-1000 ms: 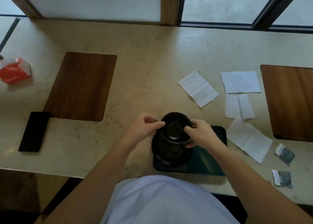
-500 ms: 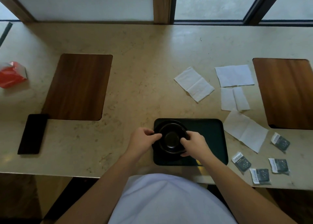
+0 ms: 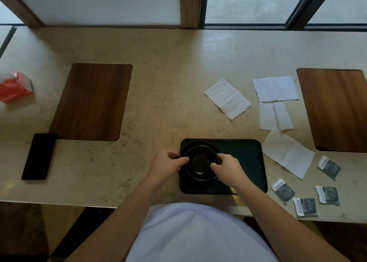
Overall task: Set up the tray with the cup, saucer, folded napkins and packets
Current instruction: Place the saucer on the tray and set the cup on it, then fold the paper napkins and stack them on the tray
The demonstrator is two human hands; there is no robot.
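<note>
- On the left half of the dark tray, the black cup sits on its black saucer, and I have both hands on the cup.
- My left hand pinches the cup's left rim with curled fingers and thumb.
- My right hand grips the right rim the same way, fingers curled over the edge.
- The tray lies near the front edge of the stone counter, its right half bare.
- Four white napkins lie unfolded or half-folded on the counter beyond and right of the tray; the nearest napkin lies just beside the tray's right edge.
- Four dark packets are scattered right of the tray, the closest packet near its front right corner.
- Far left: a black phone, a wooden placemat and a red tissue pack.
</note>
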